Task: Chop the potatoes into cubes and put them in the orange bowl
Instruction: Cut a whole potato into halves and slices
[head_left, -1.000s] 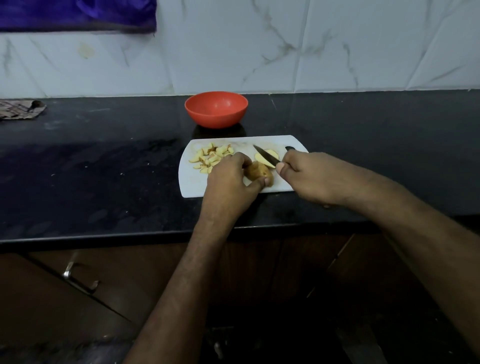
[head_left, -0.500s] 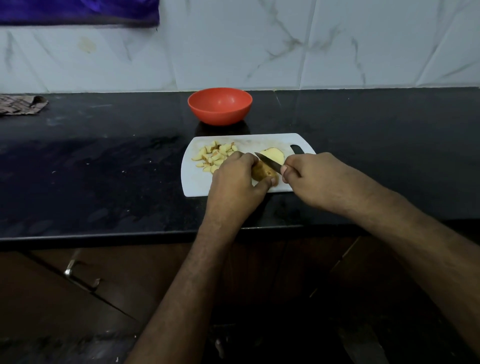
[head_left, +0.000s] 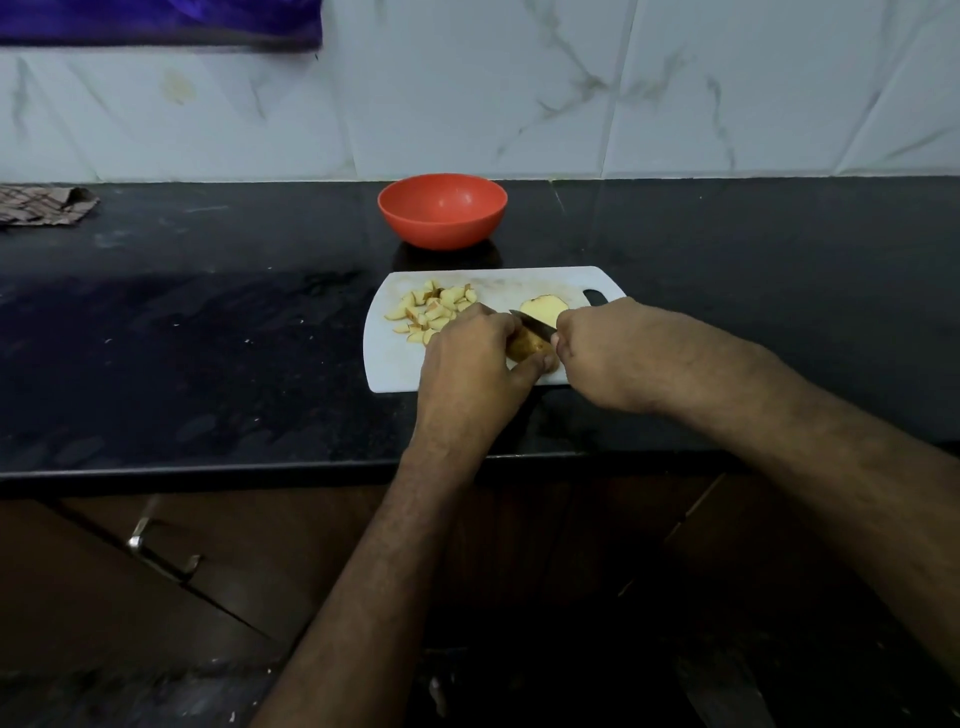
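In the head view, a potato piece (head_left: 525, 344) is held down on the white cutting board (head_left: 395, 364) by the left hand (head_left: 470, 364), its fingers curled over the top and the thumb pressed against the near side — most likely so the piece cannot roll while it is being cut. The right hand (head_left: 605, 351) is clenched around the handle of a knife (head_left: 532, 326); the handle itself is hidden inside the fist, and only the dark blade is seen, laid across the top of the potato piece between the two hands. A cut half (head_left: 543, 310) lies flat side up just behind the blade, untouched. The cubes already cut (head_left: 431, 312) are heaped at the board's left end, just beside the left hand's knuckles and clear of the blade — apparently pushed aside to keep working room. The orange bowl (head_left: 441, 213) stands on the black counter (head_left: 208, 338) behind the board, near it, and nothing can be seen inside it, so the transfer is judged not yet begun.
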